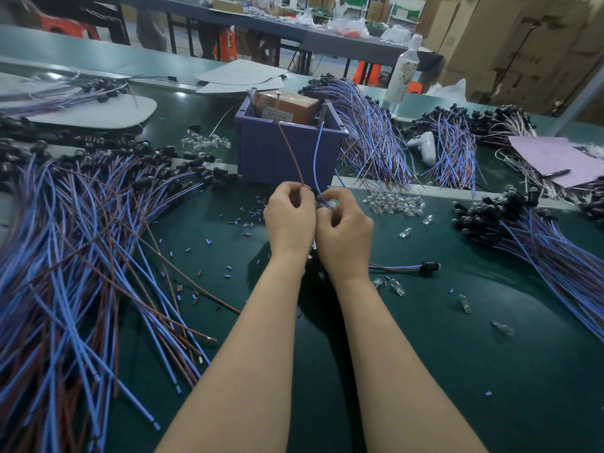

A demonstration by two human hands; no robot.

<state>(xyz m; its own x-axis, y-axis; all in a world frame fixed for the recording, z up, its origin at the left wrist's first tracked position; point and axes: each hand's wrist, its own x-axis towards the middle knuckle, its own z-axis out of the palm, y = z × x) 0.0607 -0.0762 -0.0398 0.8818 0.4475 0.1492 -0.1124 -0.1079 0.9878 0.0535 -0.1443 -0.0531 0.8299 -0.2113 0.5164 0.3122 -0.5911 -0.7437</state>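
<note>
Brown wire [290, 152] and blue wire [314, 161] held at frame centre, over green surface [425, 354].
Left grip [289, 217] pinching brown end, right grip [344, 223] curled round blue end; both wires arcing up against purple bin [261, 152]. Wire heaps [81, 256] lower left.

A blue bin [287, 152] stands mid-table, with a bottle [402, 73] and white controller [425, 147] to its right.

On the green table mat [425, 371]
Blue plastic box [287, 155] stands centre-back; blue-and-brown wire pile [81, 256] left, clear plastic caps [395, 204] right.
</note>
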